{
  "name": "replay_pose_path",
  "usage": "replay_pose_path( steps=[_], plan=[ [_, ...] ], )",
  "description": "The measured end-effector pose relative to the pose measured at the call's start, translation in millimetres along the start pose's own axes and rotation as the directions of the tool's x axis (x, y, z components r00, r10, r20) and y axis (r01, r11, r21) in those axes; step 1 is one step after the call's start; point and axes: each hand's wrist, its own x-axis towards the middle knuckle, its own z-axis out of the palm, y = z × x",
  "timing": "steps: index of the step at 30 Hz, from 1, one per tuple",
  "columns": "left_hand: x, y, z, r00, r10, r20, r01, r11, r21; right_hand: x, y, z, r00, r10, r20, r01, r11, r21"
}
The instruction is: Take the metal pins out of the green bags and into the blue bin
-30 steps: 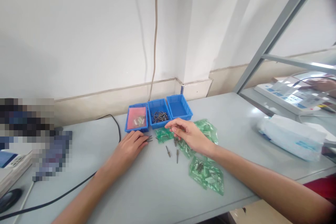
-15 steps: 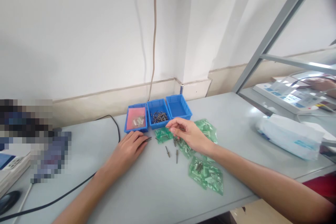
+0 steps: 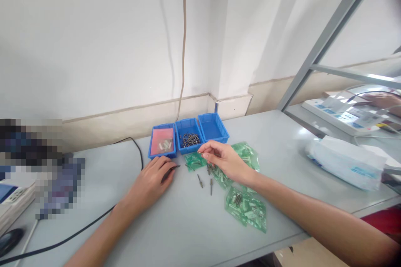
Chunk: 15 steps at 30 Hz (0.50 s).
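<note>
My left hand [image 3: 156, 177] rests on the table in front of the left bin, its fingers closed around a dark slim metal piece [image 3: 175, 167] that sticks out past the fingertips. Above the green bags, my right hand [image 3: 224, 160] pinches a small metal pin [image 3: 200, 152] between thumb and forefinger; most of it is hidden. Two loose metal pins, one of them a thin-shanked pin [image 3: 211, 187], lie on the table between the hands. Many similar pins [image 3: 191, 139] fill the middle blue bin [image 3: 184, 127].
The left blue bin [image 3: 150, 150] holds a pink sheet [image 3: 158, 135] and a clear bag of pale pieces. A third blue bin [image 3: 213, 125] stands to the right. Green bags [image 3: 246, 208] of parts lie around my right forearm. A black cable [image 3: 72, 232] crosses the left side; a white package [image 3: 344, 162] lies right.
The dark slim piece in my left hand has turned slightly, and more of it shows between the fingers. My right hand stays almost still.
</note>
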Motion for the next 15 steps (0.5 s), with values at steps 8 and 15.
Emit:
replay_pose_path(
  steps=[8,15],
  plan=[
    [0.1,1.6,-1.1,1.0,-0.009,0.02,0.009,1.0,-0.005,0.2,0.4,0.3,1.0,0.005,0.003,-0.005,1.0,-0.006],
    [-0.2,1.0,-0.2,1.0,0.0,0.009,0.0,1.0,-0.001,-0.5,1.8,0.5,1.0,0.003,0.003,-0.003,1.0,0.03]
  ],
)
